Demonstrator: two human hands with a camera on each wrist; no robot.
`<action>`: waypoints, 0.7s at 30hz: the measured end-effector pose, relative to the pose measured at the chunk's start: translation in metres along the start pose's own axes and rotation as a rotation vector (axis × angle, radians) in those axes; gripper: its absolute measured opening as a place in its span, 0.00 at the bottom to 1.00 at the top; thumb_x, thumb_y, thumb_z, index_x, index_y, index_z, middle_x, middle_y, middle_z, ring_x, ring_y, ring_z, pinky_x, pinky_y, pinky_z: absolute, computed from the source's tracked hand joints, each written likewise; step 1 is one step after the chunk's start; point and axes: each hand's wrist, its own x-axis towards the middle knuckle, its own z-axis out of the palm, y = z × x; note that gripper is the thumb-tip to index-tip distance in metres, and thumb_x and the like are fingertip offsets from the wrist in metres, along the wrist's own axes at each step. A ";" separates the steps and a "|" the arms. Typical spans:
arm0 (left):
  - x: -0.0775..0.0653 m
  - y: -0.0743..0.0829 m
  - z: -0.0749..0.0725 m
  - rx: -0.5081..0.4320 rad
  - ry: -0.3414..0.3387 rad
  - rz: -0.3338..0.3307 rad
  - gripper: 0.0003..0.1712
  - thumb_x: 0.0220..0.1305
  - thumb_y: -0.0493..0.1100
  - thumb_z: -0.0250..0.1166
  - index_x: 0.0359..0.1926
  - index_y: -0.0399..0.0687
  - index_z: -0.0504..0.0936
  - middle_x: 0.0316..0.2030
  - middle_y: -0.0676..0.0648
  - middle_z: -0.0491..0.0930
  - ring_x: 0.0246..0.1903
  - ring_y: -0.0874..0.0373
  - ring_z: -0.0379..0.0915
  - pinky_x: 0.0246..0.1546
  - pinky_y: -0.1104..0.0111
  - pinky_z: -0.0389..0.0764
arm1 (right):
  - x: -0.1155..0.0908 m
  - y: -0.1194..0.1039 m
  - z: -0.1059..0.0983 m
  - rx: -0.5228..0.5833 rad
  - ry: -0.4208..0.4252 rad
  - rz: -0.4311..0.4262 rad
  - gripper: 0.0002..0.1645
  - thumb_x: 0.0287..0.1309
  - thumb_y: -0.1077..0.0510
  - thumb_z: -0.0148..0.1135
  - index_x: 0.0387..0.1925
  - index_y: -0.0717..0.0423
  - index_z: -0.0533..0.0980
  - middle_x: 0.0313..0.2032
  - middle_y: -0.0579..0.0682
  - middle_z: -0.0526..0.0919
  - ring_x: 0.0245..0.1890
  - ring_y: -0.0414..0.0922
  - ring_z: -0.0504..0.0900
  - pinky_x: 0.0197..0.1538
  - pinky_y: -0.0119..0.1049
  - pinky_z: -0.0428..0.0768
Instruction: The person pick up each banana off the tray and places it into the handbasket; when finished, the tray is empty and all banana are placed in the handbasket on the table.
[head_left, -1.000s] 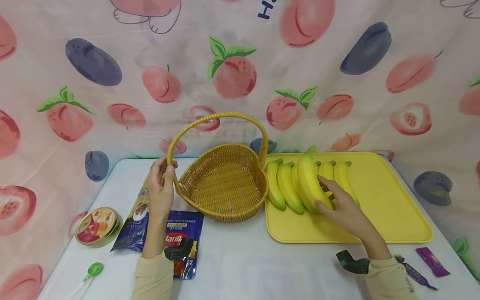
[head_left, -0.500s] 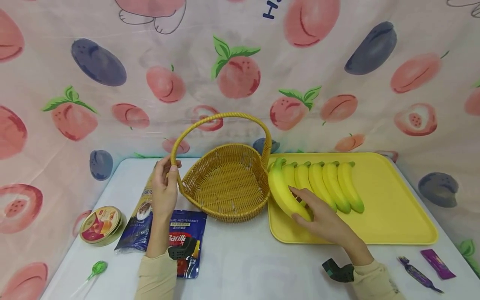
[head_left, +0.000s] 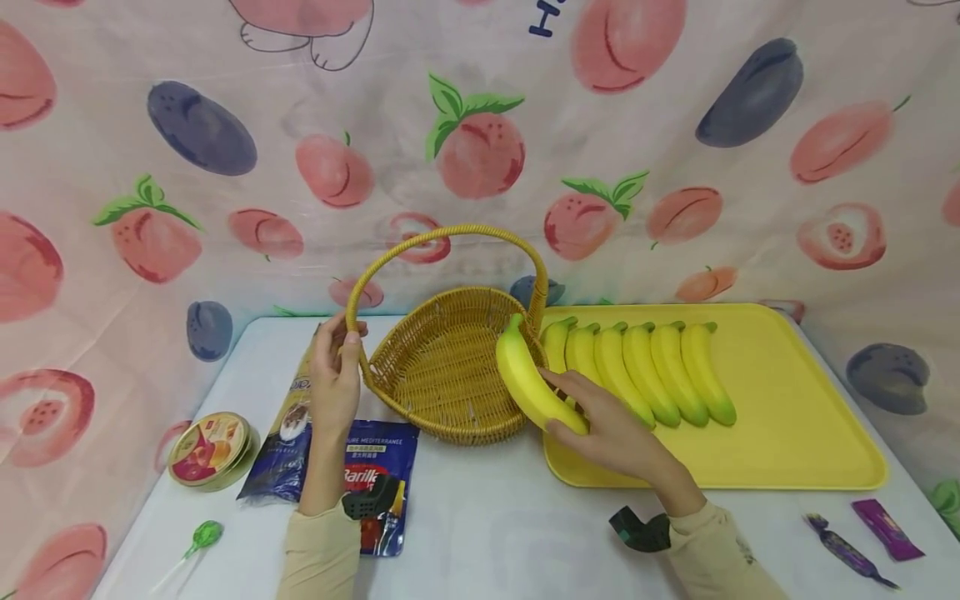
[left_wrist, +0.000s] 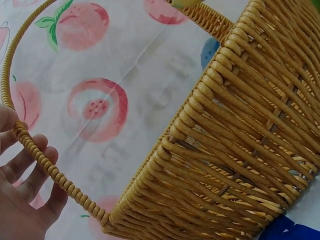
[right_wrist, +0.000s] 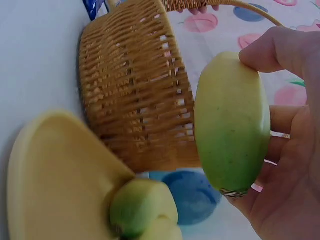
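Observation:
A yellow banana (head_left: 531,385) is held in my right hand (head_left: 611,429), thumb on one side and fingers on the other. Its stem end overlaps the right rim of a woven basket (head_left: 450,371) in the head view. In the right wrist view the banana's green-tinged tip (right_wrist: 231,170) faces the camera, with the wicker wall (right_wrist: 135,80) beyond it. My left hand (head_left: 335,383) holds the left side of the tall basket handle (head_left: 465,229). In the left wrist view its fingers (left_wrist: 35,175) lie around the handle's wrapped cane. No fruit shows inside the basket.
Several bananas (head_left: 637,371) lie in a row on a yellow tray (head_left: 810,417). Beyond my left forearm are a blue Barilla pouch (head_left: 390,492), a long packet (head_left: 281,450), a round tin (head_left: 210,450) and a green lollipop (head_left: 202,535). Purple wrapped sweets (head_left: 888,529) lie front right.
My right hand has lifted the banana off the tray and carried it left to the basket's right rim. My left hand stays on the handle.

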 end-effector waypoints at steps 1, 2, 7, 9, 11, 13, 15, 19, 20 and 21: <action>0.000 0.003 0.001 0.004 0.001 -0.001 0.21 0.73 0.37 0.47 0.62 0.33 0.65 0.48 0.35 0.72 0.54 0.46 0.68 0.51 0.78 0.68 | 0.003 -0.002 0.002 0.010 -0.002 0.002 0.36 0.59 0.47 0.61 0.68 0.43 0.62 0.45 0.38 0.75 0.37 0.36 0.71 0.39 0.31 0.72; -0.001 0.006 0.001 0.011 0.002 -0.001 0.21 0.73 0.37 0.47 0.62 0.32 0.65 0.48 0.36 0.72 0.54 0.46 0.68 0.51 0.78 0.69 | 0.007 -0.004 0.003 0.020 -0.005 0.005 0.36 0.60 0.46 0.61 0.68 0.43 0.62 0.45 0.38 0.75 0.36 0.37 0.71 0.39 0.31 0.72; -0.002 0.009 0.004 0.013 0.004 0.001 0.21 0.72 0.36 0.47 0.62 0.31 0.65 0.48 0.35 0.72 0.54 0.44 0.68 0.50 0.78 0.69 | 0.023 -0.014 0.010 0.036 -0.006 0.014 0.35 0.60 0.46 0.60 0.68 0.43 0.62 0.43 0.39 0.74 0.34 0.38 0.71 0.39 0.32 0.71; -0.003 0.009 0.005 0.011 0.003 -0.002 0.21 0.73 0.36 0.47 0.63 0.32 0.65 0.48 0.33 0.72 0.54 0.46 0.69 0.50 0.78 0.69 | 0.029 -0.017 0.013 0.036 -0.004 0.009 0.35 0.60 0.46 0.60 0.68 0.44 0.63 0.43 0.39 0.74 0.34 0.37 0.71 0.38 0.32 0.71; -0.003 0.008 0.005 0.009 0.002 -0.010 0.21 0.73 0.37 0.46 0.63 0.32 0.64 0.49 0.34 0.72 0.54 0.47 0.69 0.49 0.79 0.68 | 0.035 -0.020 0.017 0.042 -0.005 -0.003 0.35 0.60 0.47 0.59 0.67 0.46 0.64 0.43 0.39 0.74 0.33 0.37 0.71 0.37 0.31 0.71; -0.003 0.008 0.005 0.006 0.002 -0.015 0.21 0.73 0.37 0.46 0.63 0.33 0.64 0.50 0.32 0.72 0.54 0.48 0.69 0.49 0.79 0.68 | 0.041 -0.023 0.020 0.056 -0.009 -0.020 0.34 0.60 0.47 0.59 0.67 0.48 0.64 0.43 0.41 0.74 0.32 0.37 0.71 0.36 0.31 0.72; -0.003 0.008 0.004 0.001 0.003 -0.015 0.21 0.73 0.37 0.46 0.63 0.32 0.64 0.50 0.31 0.71 0.53 0.49 0.68 0.48 0.79 0.68 | 0.047 -0.026 0.024 0.066 -0.019 -0.025 0.34 0.60 0.46 0.58 0.67 0.48 0.64 0.44 0.41 0.74 0.32 0.38 0.71 0.35 0.31 0.72; -0.003 0.008 0.003 -0.005 0.005 -0.008 0.21 0.73 0.37 0.46 0.62 0.31 0.64 0.50 0.29 0.70 0.53 0.49 0.68 0.48 0.78 0.68 | 0.060 -0.031 0.030 0.085 -0.034 -0.024 0.35 0.62 0.45 0.57 0.68 0.49 0.63 0.48 0.42 0.74 0.34 0.39 0.73 0.37 0.32 0.73; -0.003 0.008 0.003 -0.006 0.006 -0.008 0.21 0.73 0.37 0.46 0.62 0.31 0.64 0.50 0.28 0.70 0.53 0.49 0.68 0.48 0.79 0.68 | 0.063 -0.032 0.031 0.086 -0.037 -0.020 0.35 0.62 0.45 0.57 0.68 0.48 0.62 0.49 0.43 0.75 0.34 0.39 0.73 0.37 0.33 0.73; -0.003 0.007 0.003 -0.008 0.007 -0.009 0.21 0.73 0.37 0.46 0.62 0.31 0.64 0.49 0.29 0.71 0.53 0.49 0.68 0.49 0.79 0.68 | 0.066 -0.033 0.033 0.083 -0.038 -0.017 0.35 0.62 0.45 0.57 0.68 0.49 0.62 0.51 0.43 0.75 0.35 0.39 0.73 0.39 0.33 0.73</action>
